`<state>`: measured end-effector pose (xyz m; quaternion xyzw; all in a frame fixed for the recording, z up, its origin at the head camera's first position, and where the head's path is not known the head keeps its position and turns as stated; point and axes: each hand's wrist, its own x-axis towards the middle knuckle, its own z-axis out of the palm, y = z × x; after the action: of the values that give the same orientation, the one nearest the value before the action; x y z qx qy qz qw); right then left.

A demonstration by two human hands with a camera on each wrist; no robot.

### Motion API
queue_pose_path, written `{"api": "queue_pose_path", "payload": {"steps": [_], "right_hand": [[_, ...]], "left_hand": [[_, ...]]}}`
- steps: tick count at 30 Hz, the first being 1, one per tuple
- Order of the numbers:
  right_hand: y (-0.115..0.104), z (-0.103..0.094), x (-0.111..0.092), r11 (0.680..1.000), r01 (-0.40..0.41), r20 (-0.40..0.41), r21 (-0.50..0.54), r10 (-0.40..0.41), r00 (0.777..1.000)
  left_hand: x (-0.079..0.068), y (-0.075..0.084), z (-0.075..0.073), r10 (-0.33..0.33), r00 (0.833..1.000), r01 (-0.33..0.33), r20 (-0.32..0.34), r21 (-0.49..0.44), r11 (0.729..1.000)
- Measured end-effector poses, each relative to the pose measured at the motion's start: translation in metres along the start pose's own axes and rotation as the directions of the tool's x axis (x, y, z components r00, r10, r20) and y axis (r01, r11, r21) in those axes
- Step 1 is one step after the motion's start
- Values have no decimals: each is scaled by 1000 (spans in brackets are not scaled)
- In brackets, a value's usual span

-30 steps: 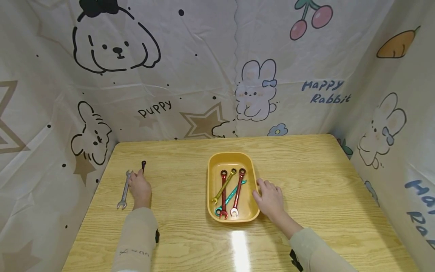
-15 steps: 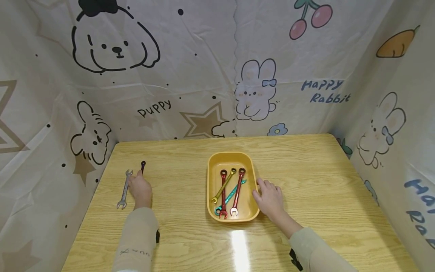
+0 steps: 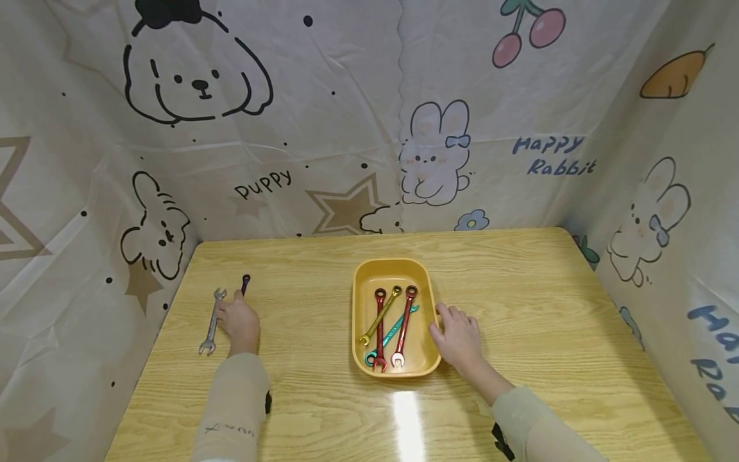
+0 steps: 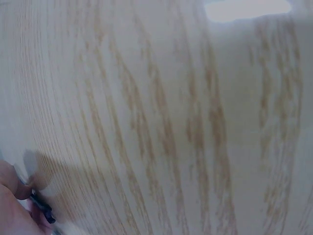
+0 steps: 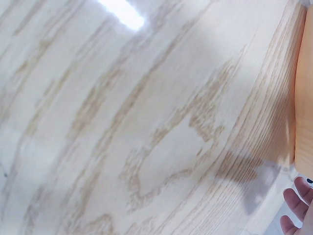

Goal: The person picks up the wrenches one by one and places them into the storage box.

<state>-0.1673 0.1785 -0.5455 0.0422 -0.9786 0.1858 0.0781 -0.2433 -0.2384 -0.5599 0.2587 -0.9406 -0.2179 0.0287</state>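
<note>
At the table's left side my left hand (image 3: pixel 238 322) pinches a small purple combination wrench (image 3: pixel 246 282); its ring end sticks out past the fingers and the rest is hidden under the hand. In the left wrist view, the dark wrench end (image 4: pixel 45 209) shows between thumb and fingers. A silver open-end wrench (image 3: pixel 212 327) lies just left of that hand. My right hand (image 3: pixel 460 336) rests against the right rim of a yellow tray (image 3: pixel 362 266), fingers relaxed. Inside the tray lie two red wrenches (image 3: pixel 405 324), a gold wrench (image 3: pixel 379 319) and a teal wrench (image 3: pixel 394 333).
The wood-grain table (image 3: pixel 306 308) runs back to a printed cloth (image 3: pixel 323 128) that hangs behind it and on both sides. A bright light reflection falls on the tabletop in front of the tray.
The purple wrench and my left hand have shifted very slightly right, the wrench's ring end leaning a bit more to the right. My right hand and the tray have stayed put.
</note>
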Motion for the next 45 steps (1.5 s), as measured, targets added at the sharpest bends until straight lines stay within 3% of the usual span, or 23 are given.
{"api": "queue_pose_path", "payload": {"steps": [17,32,45], "right_hand": [[2,3,1,1000,2,-2,-3,-2,1000],[1,2,1,1000,-6,4,-5,6,1000],[2,4,0,1000,1,-1,-3,-1,1000]], "left_hand": [[1,-1,0,10,999,-9,42,-25,1000],[1,-2,2,43,997,-44,60,16,999],[-2,2,-4,44,989,-51,143,44,998]]}}
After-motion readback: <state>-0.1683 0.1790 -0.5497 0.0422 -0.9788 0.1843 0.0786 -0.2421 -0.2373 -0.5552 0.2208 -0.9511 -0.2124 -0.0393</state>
